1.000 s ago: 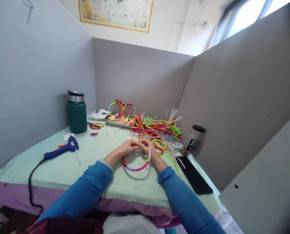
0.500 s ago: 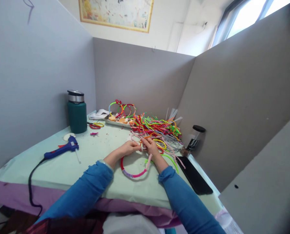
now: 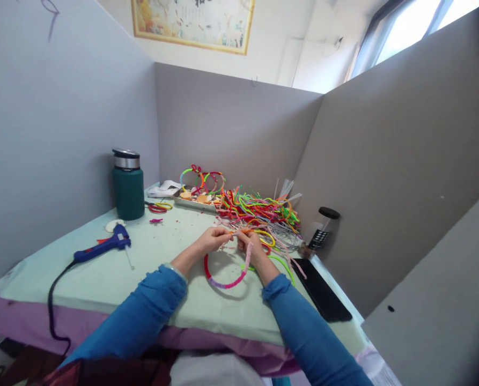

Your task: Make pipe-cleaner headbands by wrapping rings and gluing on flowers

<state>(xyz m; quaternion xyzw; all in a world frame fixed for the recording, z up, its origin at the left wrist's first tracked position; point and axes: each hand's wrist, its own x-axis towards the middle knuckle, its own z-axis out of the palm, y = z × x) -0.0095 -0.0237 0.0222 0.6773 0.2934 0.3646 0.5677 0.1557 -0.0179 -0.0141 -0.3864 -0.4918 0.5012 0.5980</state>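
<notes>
Pinches one thin pale piece point(image 3: 235, 234) between the narrowed fingers of two hands, left hand point(image 3: 214, 239) and right hand point(image 3: 253, 249), with one open multicoloured ring point(image 3: 226, 286) hanging just below, over the counter point(image 3: 162, 241). Has one heap of fuzzy stems point(image 3: 259, 206) beyond and one black slab point(image 3: 322, 289) to the right. Shows one glue gun point(image 3: 104, 245) and one green bottle point(image 3: 128, 193) at left, two rings point(image 3: 203, 183) at one tray point(image 3: 194, 203) behind.

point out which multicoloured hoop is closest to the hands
The red, purple and pink hoop, at the left hand and right hand; the two other hoops are farther back, at the metal tray.
</notes>
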